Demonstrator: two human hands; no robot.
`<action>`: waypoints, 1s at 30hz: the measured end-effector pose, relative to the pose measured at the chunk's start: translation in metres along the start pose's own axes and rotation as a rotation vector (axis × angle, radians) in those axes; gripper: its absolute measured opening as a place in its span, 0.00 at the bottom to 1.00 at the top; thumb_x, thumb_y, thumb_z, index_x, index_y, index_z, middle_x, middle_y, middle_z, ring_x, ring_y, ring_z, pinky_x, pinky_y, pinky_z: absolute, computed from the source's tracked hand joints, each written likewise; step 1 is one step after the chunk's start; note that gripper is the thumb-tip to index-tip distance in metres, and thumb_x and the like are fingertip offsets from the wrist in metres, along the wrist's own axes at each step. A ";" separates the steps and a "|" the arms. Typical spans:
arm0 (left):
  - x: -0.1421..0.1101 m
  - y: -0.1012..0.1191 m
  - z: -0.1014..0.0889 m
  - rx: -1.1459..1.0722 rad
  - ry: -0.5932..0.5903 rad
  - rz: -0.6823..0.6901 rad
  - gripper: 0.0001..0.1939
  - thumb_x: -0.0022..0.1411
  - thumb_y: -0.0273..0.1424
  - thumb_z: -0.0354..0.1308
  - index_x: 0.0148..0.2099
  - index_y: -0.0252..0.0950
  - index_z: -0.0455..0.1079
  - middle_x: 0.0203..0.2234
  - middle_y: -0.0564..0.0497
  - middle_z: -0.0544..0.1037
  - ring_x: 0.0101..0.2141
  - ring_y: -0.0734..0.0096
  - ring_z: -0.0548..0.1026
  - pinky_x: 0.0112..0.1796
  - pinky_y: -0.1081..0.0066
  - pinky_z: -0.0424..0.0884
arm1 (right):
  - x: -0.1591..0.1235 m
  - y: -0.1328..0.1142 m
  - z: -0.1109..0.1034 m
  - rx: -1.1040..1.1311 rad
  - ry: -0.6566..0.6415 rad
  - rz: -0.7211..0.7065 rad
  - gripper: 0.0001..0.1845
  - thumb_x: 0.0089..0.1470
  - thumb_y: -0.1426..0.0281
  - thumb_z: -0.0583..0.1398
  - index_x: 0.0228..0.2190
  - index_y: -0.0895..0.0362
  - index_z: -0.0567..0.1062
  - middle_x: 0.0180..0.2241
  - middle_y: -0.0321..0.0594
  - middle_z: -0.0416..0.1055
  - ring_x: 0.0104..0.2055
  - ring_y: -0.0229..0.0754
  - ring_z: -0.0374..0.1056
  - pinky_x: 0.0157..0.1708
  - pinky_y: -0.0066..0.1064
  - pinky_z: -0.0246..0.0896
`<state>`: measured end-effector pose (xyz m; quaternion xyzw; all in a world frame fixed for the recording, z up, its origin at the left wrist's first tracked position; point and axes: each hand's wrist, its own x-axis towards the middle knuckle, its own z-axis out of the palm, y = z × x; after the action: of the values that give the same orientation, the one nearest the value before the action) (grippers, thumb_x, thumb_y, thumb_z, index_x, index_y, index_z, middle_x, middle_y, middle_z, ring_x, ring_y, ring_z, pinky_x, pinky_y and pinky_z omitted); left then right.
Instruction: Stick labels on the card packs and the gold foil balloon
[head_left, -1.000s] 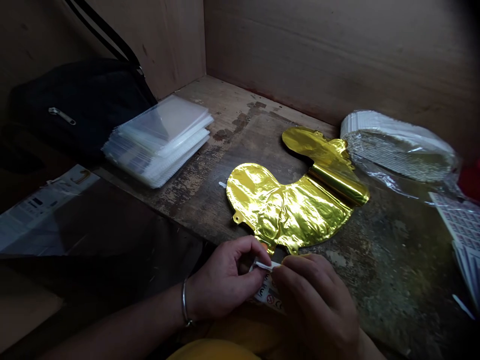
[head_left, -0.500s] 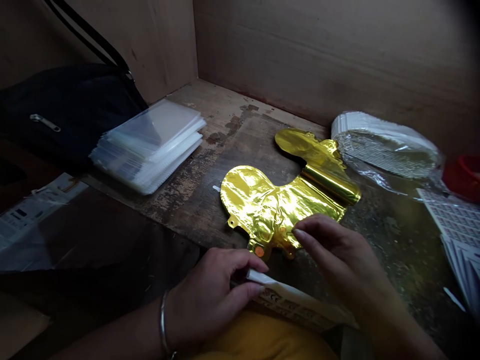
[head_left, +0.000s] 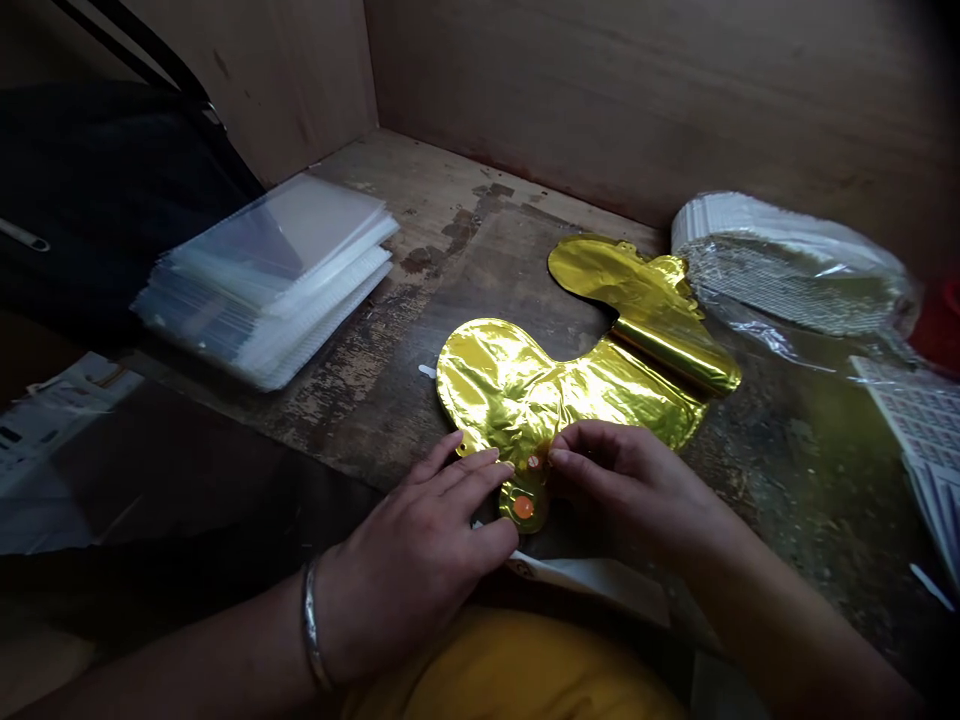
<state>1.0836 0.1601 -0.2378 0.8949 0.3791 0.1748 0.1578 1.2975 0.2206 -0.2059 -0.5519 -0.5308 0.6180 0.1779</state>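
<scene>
A gold foil balloon (head_left: 517,385), flat and wrinkled with a rolled fold across it, lies on the worn wooden table. My left hand (head_left: 431,545), a silver bangle at its wrist, rests with outstretched fingers on the balloon's near edge. My right hand (head_left: 619,470) has thumb and index finger pinched together at the foil, beside a small pale round spot; whatever they pinch is too small to make out. An orange dot (head_left: 523,507) shows on the balloon's tab between my hands. A white printed paper strip (head_left: 592,577) lies below, partly under my left hand.
Clear plastic sleeves (head_left: 270,290) are stacked at the left, near a dark bag (head_left: 97,190). A plastic-wrapped white bundle (head_left: 795,265) lies at the back right. Printed sheets (head_left: 911,440) and a red object (head_left: 937,325) are at the right edge. Wooden panels enclose the back.
My left hand has let go of the printed strip and moved up onto the balloon's edge. My right hand has moved left, its pinched fingertips now at the foil near the tab.
</scene>
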 end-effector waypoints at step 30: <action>-0.004 0.001 0.007 -0.044 0.092 -0.039 0.06 0.67 0.29 0.50 0.40 0.38 0.68 0.57 0.44 0.69 0.61 0.57 0.61 0.62 0.52 0.44 | 0.004 0.006 0.009 -0.161 0.045 0.015 0.16 0.53 0.57 0.60 0.27 0.58 0.73 0.22 0.34 0.67 0.23 0.33 0.60 0.21 0.25 0.54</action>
<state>1.0852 0.1554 -0.2441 0.8747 0.3995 0.2209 0.1631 1.2906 0.2171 -0.2148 -0.5820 -0.5707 0.5620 0.1401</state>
